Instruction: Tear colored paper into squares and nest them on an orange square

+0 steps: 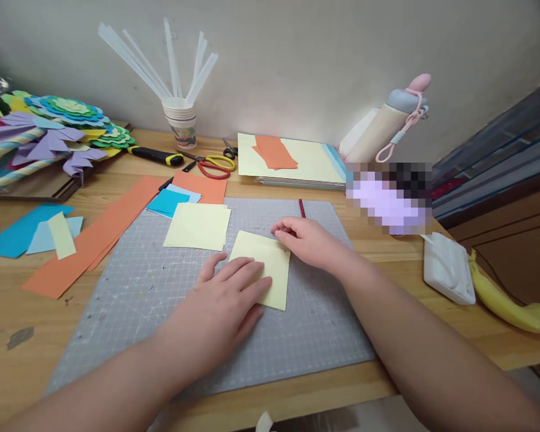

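A pale yellow square sheet (275, 287) lies on the grey cutting mat (315, 327). My left hand (227, 300) rests flat on its left part with fingers spread. At the sheet's upper right corner is my right hand (306, 240), its fingers curled together; whether anything is between them is too small to tell. A stack of pale yellow squares (198, 225) sits on the mat up and to the left. Beyond my right hand lies a dark red pen (302, 208).
Orange strips (94, 234) and blue paper (27, 231) lie left. Behind are scissors (216, 167), a cutter (155, 156), a paper cup with white strips (182, 129), paper flowers (49, 138) and stacked sheets (306, 159). A bottle (378, 132), white device (449, 270) and banana (508, 306) stand or lie right.
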{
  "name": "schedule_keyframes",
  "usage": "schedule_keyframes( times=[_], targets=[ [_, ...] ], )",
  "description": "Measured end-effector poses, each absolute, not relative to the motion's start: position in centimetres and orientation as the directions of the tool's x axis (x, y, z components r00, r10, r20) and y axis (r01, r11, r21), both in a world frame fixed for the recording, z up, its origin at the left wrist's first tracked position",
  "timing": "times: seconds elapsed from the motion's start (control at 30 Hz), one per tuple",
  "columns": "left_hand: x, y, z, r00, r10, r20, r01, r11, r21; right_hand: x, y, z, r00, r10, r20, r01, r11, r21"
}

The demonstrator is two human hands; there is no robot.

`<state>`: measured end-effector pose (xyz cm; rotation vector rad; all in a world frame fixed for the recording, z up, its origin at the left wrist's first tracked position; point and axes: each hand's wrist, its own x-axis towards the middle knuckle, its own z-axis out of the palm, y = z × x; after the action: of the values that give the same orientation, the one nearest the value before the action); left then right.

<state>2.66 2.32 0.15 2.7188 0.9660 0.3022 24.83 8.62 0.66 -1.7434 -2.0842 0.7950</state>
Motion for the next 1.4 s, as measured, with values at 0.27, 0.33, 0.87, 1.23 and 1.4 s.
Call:
schedule_keyframes(
  times=[0.27, 0.33, 0.87, 1.23, 1.4],
  targets=[
    [2.1, 2.4, -0.2, 0.775, 0.605, 0.183, 0.552, -0.788, 0.272, 24.5, 7.1, 2.3, -0.23, 0.949, -0.216, 0.833, 0.077, -0.547],
    [2.1, 2.5, -0.3, 0.789, 0.58, 0.2, 0.527, -0.808, 0.264, 24.5, 7.0, 2.3, -0.22, 0.949, -0.225, 0.834, 0.063, -0.548],
    [2.6, 2.4, 1.0, 0.846, 0.43, 0.317, 0.404, -0.903, 0.147, 25.1, 7.0, 1.7, -0.482, 0.872, -0.084, 0.755, 0.365, -0.544],
    [0.8, 2.8, 3.1, 0.168, 0.915, 0.366, 0.567, -0.394, 0.723, 22.1, 3.2, 3.5, -0.341, 0.934, 0.11, 0.251, 0.203, -0.946],
    [0.6, 4.3, 3.3, 0.109, 0.975, -0.194, 0.253, 0.162, 0.954, 21.6, 3.4, 3.2, -0.327, 0.914, -0.239, -0.15, -0.3, -0.942]
  ],
)
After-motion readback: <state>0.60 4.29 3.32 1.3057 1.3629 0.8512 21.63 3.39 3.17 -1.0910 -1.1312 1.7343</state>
